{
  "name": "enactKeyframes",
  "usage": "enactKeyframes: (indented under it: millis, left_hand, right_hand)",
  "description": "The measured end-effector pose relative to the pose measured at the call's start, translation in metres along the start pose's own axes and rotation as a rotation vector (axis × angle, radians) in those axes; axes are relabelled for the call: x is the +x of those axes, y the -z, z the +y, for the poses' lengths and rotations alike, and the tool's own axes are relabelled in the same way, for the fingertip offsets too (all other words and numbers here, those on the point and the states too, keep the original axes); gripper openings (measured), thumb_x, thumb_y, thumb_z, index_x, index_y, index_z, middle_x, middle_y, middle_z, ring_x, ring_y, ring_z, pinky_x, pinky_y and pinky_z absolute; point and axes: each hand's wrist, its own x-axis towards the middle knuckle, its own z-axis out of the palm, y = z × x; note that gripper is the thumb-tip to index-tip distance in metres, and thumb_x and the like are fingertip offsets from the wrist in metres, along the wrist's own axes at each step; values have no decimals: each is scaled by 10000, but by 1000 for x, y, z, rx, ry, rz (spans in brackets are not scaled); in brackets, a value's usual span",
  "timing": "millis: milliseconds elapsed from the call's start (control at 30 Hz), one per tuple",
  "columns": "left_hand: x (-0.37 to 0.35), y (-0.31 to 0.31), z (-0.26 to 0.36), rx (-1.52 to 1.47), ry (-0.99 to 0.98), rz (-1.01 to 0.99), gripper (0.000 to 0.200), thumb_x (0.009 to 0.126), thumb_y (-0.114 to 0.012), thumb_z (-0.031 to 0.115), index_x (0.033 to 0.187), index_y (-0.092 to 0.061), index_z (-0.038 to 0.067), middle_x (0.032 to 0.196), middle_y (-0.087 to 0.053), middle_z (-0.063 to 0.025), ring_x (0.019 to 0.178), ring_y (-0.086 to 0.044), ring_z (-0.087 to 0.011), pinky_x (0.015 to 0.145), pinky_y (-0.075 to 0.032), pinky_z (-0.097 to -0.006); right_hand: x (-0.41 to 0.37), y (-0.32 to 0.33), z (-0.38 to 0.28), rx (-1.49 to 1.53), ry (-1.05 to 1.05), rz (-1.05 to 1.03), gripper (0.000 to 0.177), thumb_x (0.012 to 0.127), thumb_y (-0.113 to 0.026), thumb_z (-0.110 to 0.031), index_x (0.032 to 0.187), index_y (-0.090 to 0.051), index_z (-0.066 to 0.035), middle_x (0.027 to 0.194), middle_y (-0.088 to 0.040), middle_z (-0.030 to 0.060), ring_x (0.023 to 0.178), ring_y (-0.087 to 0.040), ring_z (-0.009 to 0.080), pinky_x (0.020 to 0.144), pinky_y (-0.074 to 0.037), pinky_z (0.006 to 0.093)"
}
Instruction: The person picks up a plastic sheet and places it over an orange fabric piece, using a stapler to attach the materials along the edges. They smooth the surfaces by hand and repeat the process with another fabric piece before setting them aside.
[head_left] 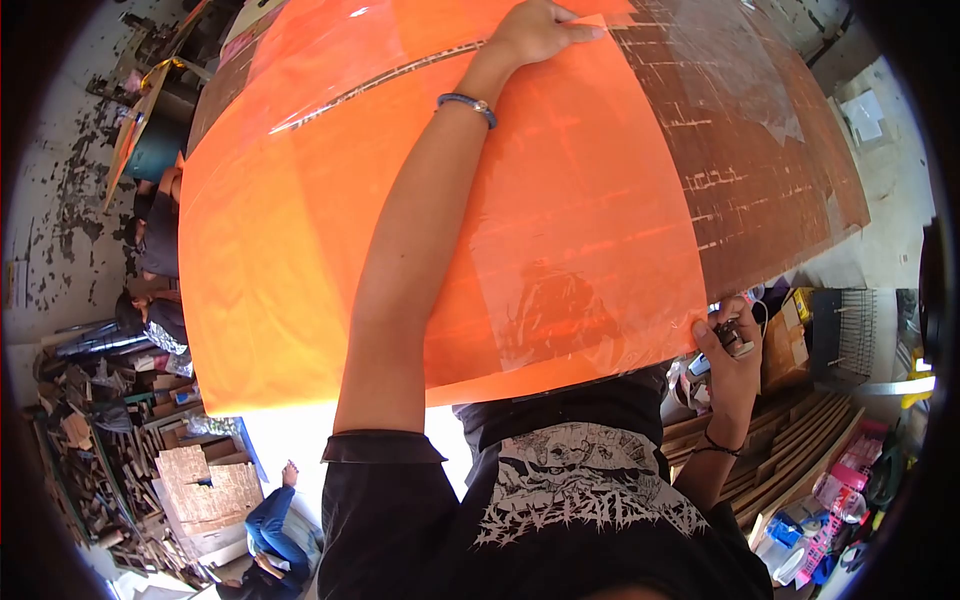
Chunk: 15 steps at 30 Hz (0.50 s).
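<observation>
A large orange sheet [300, 230] covers much of a brown table [740, 150]. Clear glossy film [570, 250] lies over its right part. My left hand [540, 32] reaches to the far side, its fingers spread flat near the sheet's upper right corner. At the near right corner, my right hand [732, 335] is closed, its thumb at the sheet's edge and a small metallic object [738, 349] among its fingers.
Another person [275, 535] sits at the lower left, near stacked boards [205, 485]. More people [160, 240] are beyond the table's left side. Wooden strips [790, 440] and plastic containers [785, 530] lie at the lower right.
</observation>
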Motion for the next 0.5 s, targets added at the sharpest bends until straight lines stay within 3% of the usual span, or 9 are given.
enactKeyframes:
  millis: [133, 233, 267, 367, 400, 433, 500]
  left_hand:
    - [-1, 1, 1, -26, -48, 39, 487, 843, -660, 454, 896, -692, -29, 822, -678, -188, 764, -649, -261, 730, -477, -369]
    - [0, 0, 1, -15, 23, 37, 479, 832, -672, 446, 884, -692, -30, 819, -678, -185, 757, -648, -269, 715, -472, -371]
    - [1, 0, 1, -24, -6, 58, 477, 829, -677, 443, 876, -691, -31, 809, -676, -185, 749, -647, -266, 709, -471, -371]
    - [3, -4, -7, -23, -22, 64, 467, 820, -688, 432, 859, -692, -33, 794, -673, -189, 738, -647, -261, 699, -468, -371]
    - [3, 3, 0, 6, 14, 27, 462, 818, -690, 427, 859, -694, -33, 799, -674, -194, 742, -649, -262, 701, -470, -371]
    - [2, 6, 4, 34, 48, -13, 457, 816, -693, 422, 858, -695, -33, 804, -675, -199, 745, -650, -263, 704, -471, -371]
    - [4, 2, -2, -18, 12, 29, 444, 814, -695, 412, 849, -696, -30, 797, -672, -201, 742, -650, -266, 702, -471, -372]
  right_hand:
    - [-2, 0, -1, -5, -14, 9, 229, 827, -690, -24, 892, -476, -75, 770, -535, -17, 630, -509, 34, 540, -436, 192]
    - [-3, 2, -4, -62, 3, -1, 226, 830, -682, -13, 902, -476, -73, 789, -547, -5, 628, -502, 33, 522, -414, 189]
    - [-5, 12, -7, -91, -50, -31, 177, 854, -661, -39, 889, -488, -55, 803, -565, 7, 656, -512, 60, 563, -420, 213]
    - [11, 23, -17, -647, 486, 216, 131, 885, -632, -78, 864, -511, -31, 800, -578, 15, 689, -527, 94, 619, -428, 240]
    - [7, 8, -41, -682, 427, 195, 108, 886, -618, -87, 864, -548, -9, 810, -580, 28, 726, -533, 118, 663, -425, 258]
    - [8, -6, -55, -733, 529, 48, 85, 857, -628, -63, 906, -575, -18, 818, -578, 38, 719, -542, 129, 650, -433, 263]
    - [10, -46, -82, -850, 662, -316, 201, 800, -651, -37, 997, -621, -65, 850, -565, 48, 727, -562, 158, 624, -452, 278]
